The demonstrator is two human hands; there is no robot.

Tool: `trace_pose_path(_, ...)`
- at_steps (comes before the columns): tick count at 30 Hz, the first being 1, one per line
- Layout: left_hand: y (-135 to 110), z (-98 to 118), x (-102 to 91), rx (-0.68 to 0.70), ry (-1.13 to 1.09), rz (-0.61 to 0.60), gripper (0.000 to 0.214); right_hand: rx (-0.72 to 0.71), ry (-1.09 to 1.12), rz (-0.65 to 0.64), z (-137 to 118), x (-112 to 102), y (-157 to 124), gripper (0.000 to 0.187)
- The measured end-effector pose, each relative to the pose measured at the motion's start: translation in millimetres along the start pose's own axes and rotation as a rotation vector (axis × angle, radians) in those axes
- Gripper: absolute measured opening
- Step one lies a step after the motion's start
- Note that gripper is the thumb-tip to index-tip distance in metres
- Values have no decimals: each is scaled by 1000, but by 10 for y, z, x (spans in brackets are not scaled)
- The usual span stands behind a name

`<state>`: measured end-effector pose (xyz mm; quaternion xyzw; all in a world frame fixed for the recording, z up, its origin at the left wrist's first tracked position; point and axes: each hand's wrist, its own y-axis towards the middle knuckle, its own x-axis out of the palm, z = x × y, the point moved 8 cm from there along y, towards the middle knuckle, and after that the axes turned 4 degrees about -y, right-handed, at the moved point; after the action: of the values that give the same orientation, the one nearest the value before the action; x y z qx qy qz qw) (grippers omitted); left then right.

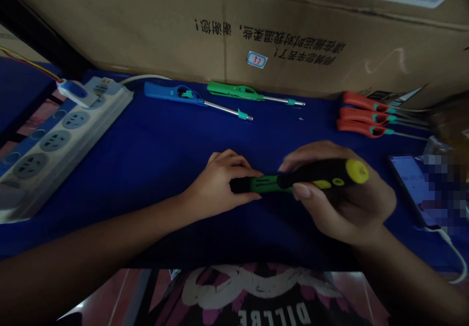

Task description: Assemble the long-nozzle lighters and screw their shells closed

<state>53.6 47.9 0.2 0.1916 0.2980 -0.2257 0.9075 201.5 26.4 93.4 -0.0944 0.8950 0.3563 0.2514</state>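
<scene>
My left hand (223, 182) pinches a green gas lighter (269, 184) between thumb and fingers, low over the blue table (164, 155). Only a green slotted stretch of its body shows; the rest is hidden by my hands. My right hand (344, 204) is wrapped round the black and yellow handle of a screwdriver (311, 173), its yellow end tilted up toward me. The handle's front overlaps the green lighter; the screwdriver's tip is hidden, so contact cannot be made out.
Behind my hands lie a blue lighter (168, 92) and another green lighter (234, 91). Three red lighters (361, 116) lie at the right, near a phone (414, 187) with a white cable. A power strip (54, 140) is at the left, and a cardboard box (154, 28) stands along the back.
</scene>
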Motion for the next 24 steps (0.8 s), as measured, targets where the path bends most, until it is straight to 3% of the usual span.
trace_pose_path(4,-11,-11,-4,29,22,17,30,-34,-14,-140,-84,75,44,46)
trace_pose_path(11,-13,-38,5,75,-8,42,29,-134,-271,-381,-370,-4,112,61)
trace_pose_path(13,-11,-54,10,66,-4,51,29,-202,-306,-349,-417,3,130,53)
trace_pose_path(15,-9,-54,12,62,22,55,27,-302,-393,-234,-451,-16,165,35)
trace_pose_path(17,-7,-36,12,67,41,48,24,-381,-484,-121,-473,-57,198,31)
trace_pose_path(19,-4,-14,8,72,41,38,24,-368,-511,-144,-443,-62,238,37)
trace_pose_path(22,-2,11,-11,76,23,39,28,-292,-451,-290,-394,-34,258,39)
trace_pose_path(24,1,14,-14,68,13,33,28,-309,-448,-259,-429,-57,252,37)
